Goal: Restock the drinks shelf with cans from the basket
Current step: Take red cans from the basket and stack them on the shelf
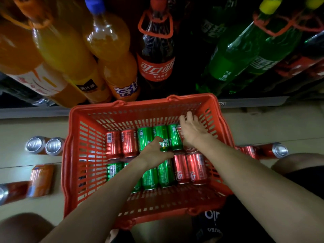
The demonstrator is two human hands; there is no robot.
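Note:
A red plastic basket sits on the floor in front of the drinks shelf. Inside lie several red cans and green cans on their sides in two rows. My left hand reaches in at the middle and curls over a green can in the far row. My right hand is at the far right corner with fingers spread over a red can that it mostly hides. Whether either hand has a firm grip is unclear.
Tall orange, cola and green bottles fill the shelf above the basket. On the floor, two silver-topped cans and orange cans lie left of the basket; red cans lie to its right. My knees frame the bottom corners.

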